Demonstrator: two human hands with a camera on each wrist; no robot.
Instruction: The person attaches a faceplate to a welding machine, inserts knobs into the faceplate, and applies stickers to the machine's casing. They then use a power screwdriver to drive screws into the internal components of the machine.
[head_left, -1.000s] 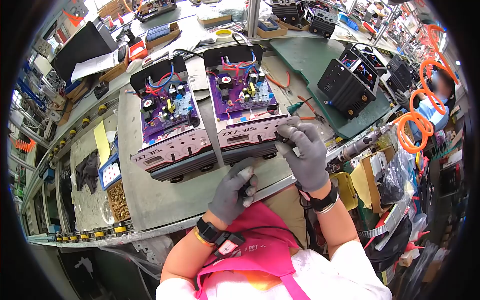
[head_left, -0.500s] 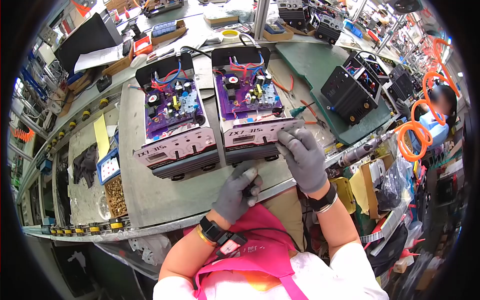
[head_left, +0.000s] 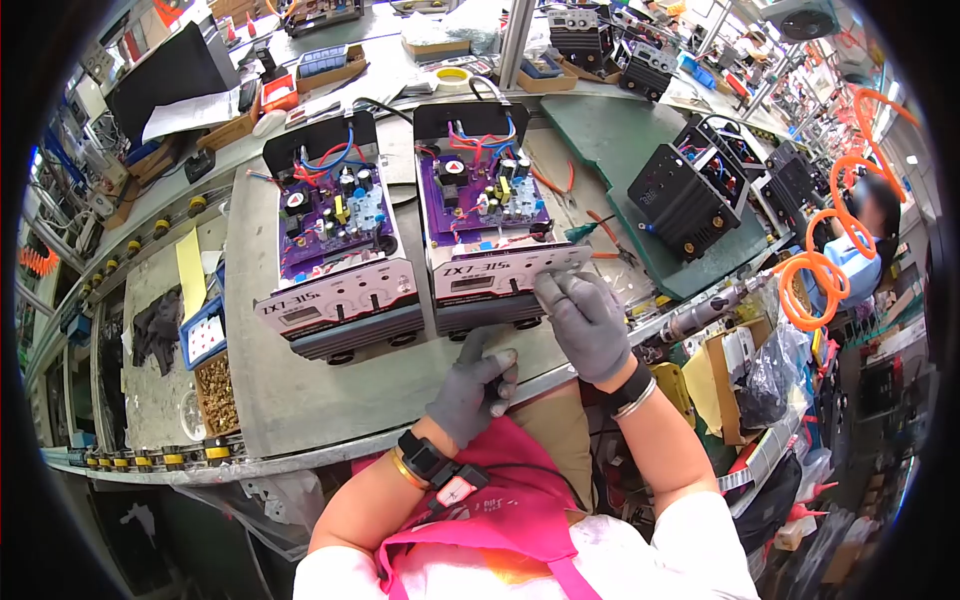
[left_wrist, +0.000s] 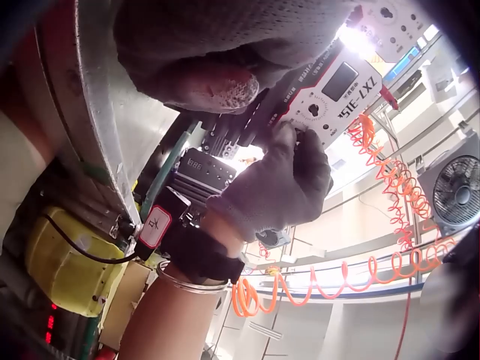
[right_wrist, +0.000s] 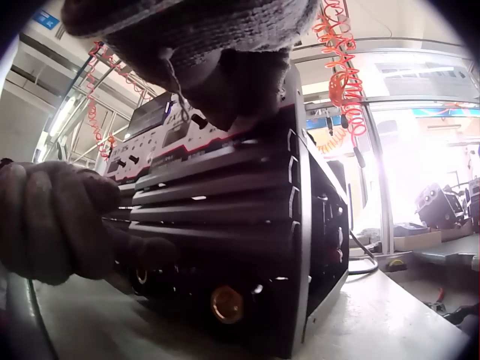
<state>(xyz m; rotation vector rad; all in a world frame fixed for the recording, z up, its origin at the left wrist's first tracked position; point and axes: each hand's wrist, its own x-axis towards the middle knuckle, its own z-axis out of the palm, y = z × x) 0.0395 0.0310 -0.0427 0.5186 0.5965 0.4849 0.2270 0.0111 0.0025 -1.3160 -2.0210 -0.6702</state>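
Grey-gloved right hand [head_left: 586,322] – apparently gripping-tight on faceplate [head_left: 497,273]

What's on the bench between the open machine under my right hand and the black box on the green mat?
A green-handled screwdriver and orange-handled pliers, beside the machine, in the head view.

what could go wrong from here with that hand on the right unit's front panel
1. The right hand grips only the right end of the front panel; one-sided force may twist it or shove the unit against the left unit close beside it.
2. The purple board and its red and blue wires lie uncovered just behind; a slipping finger could snag them.
3. The left hand holds a small dark object by the table edge; if dropped, it may fall off.
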